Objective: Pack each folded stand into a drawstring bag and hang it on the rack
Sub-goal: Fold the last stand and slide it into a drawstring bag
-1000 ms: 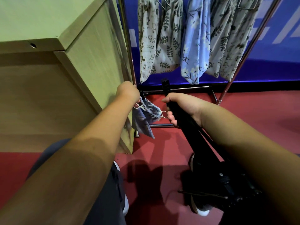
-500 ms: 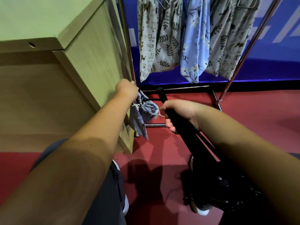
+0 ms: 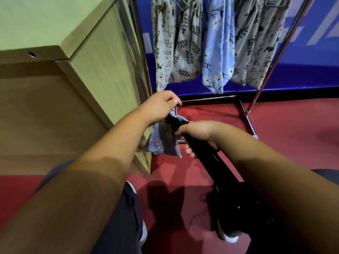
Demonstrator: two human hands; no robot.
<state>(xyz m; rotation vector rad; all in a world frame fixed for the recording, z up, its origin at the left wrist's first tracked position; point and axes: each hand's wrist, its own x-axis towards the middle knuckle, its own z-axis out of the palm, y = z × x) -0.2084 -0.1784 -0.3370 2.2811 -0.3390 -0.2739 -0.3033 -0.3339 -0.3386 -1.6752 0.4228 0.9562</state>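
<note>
The left hand (image 3: 161, 107) was curled round the gathered mouth of a blue bag (image 3: 163, 142), pinching the cloth so the bag hung limp beside the desk (image 3: 102, 61). The right hand (image 3: 198, 132) was wrapped round the black folded stand (image 3: 222, 169), fingers closed under its shaft. The stand ran up from the person's lap, and its tip lay at the bag's mouth, just under the left hand; how deep it sat could not be told. Beyond the hands, four printed bags (image 3: 185, 52) hung on the rack (image 3: 262, 84) over the red floor (image 3: 293, 136).
</note>
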